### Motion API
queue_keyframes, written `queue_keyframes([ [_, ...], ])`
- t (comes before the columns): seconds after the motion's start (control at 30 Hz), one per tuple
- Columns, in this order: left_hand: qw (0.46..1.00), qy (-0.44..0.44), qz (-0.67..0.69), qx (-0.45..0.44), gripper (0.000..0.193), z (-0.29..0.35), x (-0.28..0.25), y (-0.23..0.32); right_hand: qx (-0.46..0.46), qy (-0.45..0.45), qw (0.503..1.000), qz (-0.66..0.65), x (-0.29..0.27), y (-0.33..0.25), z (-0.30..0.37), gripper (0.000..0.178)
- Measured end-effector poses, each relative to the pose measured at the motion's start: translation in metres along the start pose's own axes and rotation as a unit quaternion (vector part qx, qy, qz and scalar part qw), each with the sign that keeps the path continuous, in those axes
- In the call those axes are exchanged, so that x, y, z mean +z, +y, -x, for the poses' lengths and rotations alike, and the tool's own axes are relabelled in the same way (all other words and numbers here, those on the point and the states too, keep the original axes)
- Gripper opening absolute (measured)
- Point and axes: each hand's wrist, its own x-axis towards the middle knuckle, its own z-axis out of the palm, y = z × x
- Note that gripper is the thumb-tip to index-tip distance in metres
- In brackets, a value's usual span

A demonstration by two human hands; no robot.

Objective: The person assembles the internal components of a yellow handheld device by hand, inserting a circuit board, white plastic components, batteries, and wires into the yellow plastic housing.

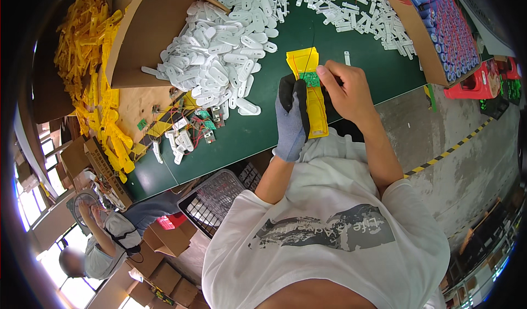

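My left hand (291, 119), in a grey and black glove, is wrapped round a long yellow plastic housing (317, 114) at the table's front edge. Across the housing's middle lies a small green circuit board (309, 79) with thin wires, one of them dark and rising above it. My bare right hand (349, 92) is just right of the board. Its fingers are curled with the thumb towards the board; whatever they pinch is hidden. A small white strip (347, 58) lies on the green table (379, 84) beyond this hand.
White oval plastic covers (219, 56) spill from a cardboard box (134, 40) at left. Yellow housings (90, 40) and wired boards (203, 123) lie further left. Small white parts (362, 12) and a box of blue cylindrical cells (439, 31) are far right. A person (107, 237) sits at lower left.
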Motion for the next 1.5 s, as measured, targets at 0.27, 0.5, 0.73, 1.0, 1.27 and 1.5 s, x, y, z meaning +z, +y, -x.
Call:
queue_keyframes([
  [0.27,0.999,0.016,-0.005,0.029,0.017,0.001,0.002,-0.001,0.056,-0.058,0.994,-0.078,-0.005,-0.007,0.007,0.020],
  [0.5,0.994,0.015,0.105,0.009,0.025,0.002,-0.002,0.000,0.065,-0.039,0.996,-0.049,0.012,-0.017,0.009,0.019],
  [0.73,0.996,-0.010,0.089,0.003,0.029,0.001,-0.004,-0.001,0.032,-0.001,0.998,-0.058,0.017,-0.009,0.014,0.021],
  [1.0,0.991,-0.055,0.115,-0.041,0.026,-0.001,-0.009,0.008,0.018,-0.008,0.998,-0.059,0.013,-0.004,0.012,0.019],
  [1.27,0.996,-0.023,0.082,-0.006,0.026,-0.001,-0.012,-0.002,0.039,-0.038,0.997,-0.057,0.017,-0.015,0.015,0.017],
  [1.5,0.996,-0.008,-0.023,0.083,0.028,0.003,-0.008,-0.009,0.038,-0.039,0.998,-0.029,0.016,-0.018,0.015,0.016],
])
